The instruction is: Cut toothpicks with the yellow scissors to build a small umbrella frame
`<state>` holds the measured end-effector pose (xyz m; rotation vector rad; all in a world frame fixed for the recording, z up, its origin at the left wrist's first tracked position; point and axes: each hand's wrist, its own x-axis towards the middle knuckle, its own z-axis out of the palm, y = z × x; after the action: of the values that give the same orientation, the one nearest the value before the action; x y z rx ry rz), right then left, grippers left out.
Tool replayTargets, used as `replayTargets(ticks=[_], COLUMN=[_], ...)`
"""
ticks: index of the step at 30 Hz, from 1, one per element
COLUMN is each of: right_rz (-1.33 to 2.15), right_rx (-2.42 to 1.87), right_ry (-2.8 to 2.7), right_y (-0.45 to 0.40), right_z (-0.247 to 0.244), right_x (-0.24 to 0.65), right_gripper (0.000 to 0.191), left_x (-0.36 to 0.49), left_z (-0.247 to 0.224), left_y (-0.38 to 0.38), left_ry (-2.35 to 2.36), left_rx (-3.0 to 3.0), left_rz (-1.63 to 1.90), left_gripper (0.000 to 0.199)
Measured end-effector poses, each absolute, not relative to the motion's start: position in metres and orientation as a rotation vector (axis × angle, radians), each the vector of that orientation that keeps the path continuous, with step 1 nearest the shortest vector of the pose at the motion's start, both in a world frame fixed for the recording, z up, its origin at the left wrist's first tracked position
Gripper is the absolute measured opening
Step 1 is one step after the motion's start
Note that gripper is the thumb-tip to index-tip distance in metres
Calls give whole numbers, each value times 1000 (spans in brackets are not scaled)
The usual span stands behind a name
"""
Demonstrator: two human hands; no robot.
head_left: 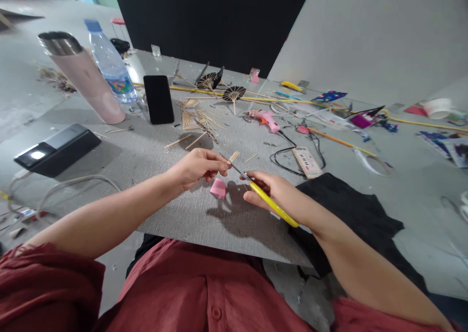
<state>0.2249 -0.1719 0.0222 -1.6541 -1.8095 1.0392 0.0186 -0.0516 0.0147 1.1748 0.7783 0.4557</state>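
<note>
Thin wooden sticks fan out from the pinched fingertips of my left hand. My right hand is closed on yellow-handled scissors, whose metal blades point up and left and meet the small bundle at my left fingertips. Just below my left hand a small pink piece sits on the grey table. More loose sticks lie in a pile beyond my hands, and behind them stands a small dark fan-shaped piece on sticks.
At the left are a pink tumbler, a water bottle, a black phone and a dark power bank. A pink glue gun with its cord lies beyond my right hand. Black cloth spreads at the right.
</note>
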Motion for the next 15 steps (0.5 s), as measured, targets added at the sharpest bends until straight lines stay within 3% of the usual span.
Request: replayTargets(ticks=[6,15], right_rz=[1023,977], right_rx=[-1697,-1740], right_ry=[-1830,-1896], right_y=[-172,-176], right_z=[26,31], right_x=[221,218], right_gripper=[55,40], left_x=[19,21], left_z=[13,12], left_y=[-50,-51], left_ry=[805,821], left_rx=[1178,1155], left_rz=[429,406], left_gripper=[4,5])
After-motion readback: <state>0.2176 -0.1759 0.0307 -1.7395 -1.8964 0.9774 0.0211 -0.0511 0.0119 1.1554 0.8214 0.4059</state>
